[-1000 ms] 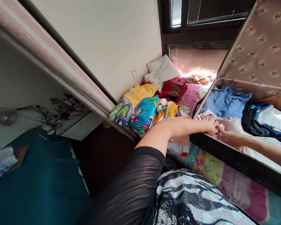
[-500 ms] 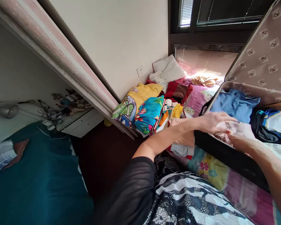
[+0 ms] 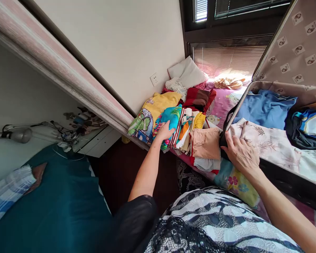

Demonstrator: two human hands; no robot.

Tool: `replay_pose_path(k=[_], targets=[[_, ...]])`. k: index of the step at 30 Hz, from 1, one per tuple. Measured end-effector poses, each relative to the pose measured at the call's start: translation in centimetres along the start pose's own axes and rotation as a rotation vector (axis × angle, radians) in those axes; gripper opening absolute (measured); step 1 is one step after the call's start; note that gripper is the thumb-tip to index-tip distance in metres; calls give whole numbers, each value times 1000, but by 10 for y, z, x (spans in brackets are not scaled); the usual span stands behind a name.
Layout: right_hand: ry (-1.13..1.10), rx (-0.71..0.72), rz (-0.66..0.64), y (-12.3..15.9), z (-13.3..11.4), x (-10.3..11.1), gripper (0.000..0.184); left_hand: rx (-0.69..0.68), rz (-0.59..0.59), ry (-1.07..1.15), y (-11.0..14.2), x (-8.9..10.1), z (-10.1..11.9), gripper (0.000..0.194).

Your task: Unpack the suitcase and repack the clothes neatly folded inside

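Observation:
My left hand [image 3: 165,133] reaches to the pile and closes on a folded turquoise floral garment [image 3: 175,117], its fingertips partly hidden in the cloth. Over the near rim of an open suitcase [image 3: 281,184] my right hand [image 3: 241,153] is hooked, fingers inside and thumb at the outer side. A pale pink garment with a leaf print [image 3: 271,140] lies flat in the suitcase beside those fingers. Behind it is a blue garment [image 3: 265,109]. Between my hands lies a folded peach garment [image 3: 206,144] on other clothes.
A yellow printed garment [image 3: 163,102], dark red folded clothes [image 3: 198,98] and a white pillow [image 3: 186,72] lie by the wall. The suitcase lid [image 3: 292,45] stands up at right. Leftward are a pink-striped curtain [image 3: 68,70], a teal bed [image 3: 55,200] and a lamp [image 3: 21,135].
My left hand has left the suitcase and moved left onto the turquoise garment. My right hand has shifted left to the suitcase rim. The pale pink garment is now in plain view.

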State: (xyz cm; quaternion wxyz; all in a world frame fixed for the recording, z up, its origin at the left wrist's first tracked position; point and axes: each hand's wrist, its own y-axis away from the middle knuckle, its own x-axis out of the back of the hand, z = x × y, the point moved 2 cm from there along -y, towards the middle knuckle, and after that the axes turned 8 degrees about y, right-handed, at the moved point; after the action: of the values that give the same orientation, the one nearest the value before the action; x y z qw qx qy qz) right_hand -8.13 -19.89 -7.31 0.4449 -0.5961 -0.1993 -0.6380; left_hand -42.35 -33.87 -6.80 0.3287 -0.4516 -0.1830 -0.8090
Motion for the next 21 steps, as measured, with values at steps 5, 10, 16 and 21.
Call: replay_pose_path(k=[5,10,16,21], targets=[[42,19,-24,4,3,-4,61,21,-86,-76,-8,6,-8,58],[67,21,1,4,3,-8,59,70,-218,-309,-7,-9,12,91],[-33,-3,47,6,6,-4,60,43,-146,-364,-1,-16,16,93],[-497,-104,217,-19,-20,11,62,27,-18,-239,1,-11,-2,88]])
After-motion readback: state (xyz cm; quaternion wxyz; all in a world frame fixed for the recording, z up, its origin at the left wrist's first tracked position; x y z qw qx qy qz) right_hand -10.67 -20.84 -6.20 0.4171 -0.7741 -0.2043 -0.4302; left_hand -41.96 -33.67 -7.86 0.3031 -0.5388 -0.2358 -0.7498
